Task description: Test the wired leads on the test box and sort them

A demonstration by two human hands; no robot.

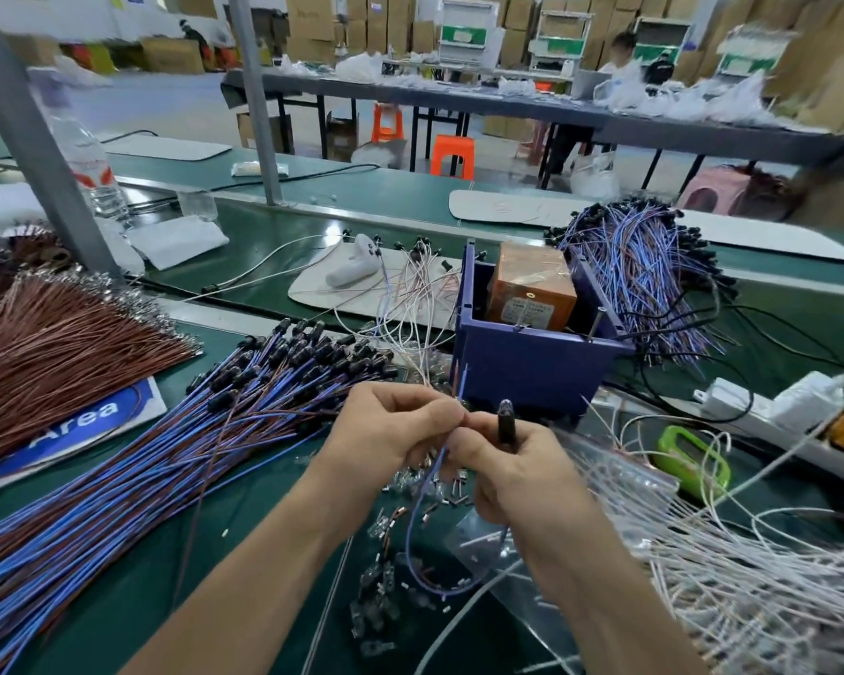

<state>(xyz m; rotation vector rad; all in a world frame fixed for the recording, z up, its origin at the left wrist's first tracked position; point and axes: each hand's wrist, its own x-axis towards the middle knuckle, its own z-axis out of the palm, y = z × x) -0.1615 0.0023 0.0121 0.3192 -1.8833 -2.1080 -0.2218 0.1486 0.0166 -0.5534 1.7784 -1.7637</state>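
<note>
Both hands meet in front of the blue test box (532,362), which holds an orange block (532,289). My left hand (391,431) pinches the bare ends of a blue-and-brown lead (422,499) just below the box's front wall. My right hand (512,465) grips the same lead's black capped end (506,421), which points upward. The lead's wire loops down under both hands. A large pile of similar blue-and-brown leads (166,431) lies to the left. Another pile (644,270) drapes behind the box on the right.
Brown wires (59,333) fan out at far left over a blue "Area" sign (84,416). White wires (727,552) spread at right beside a green tool (693,460) and a power strip (775,406). Small clear connectors (386,577) litter the green mat.
</note>
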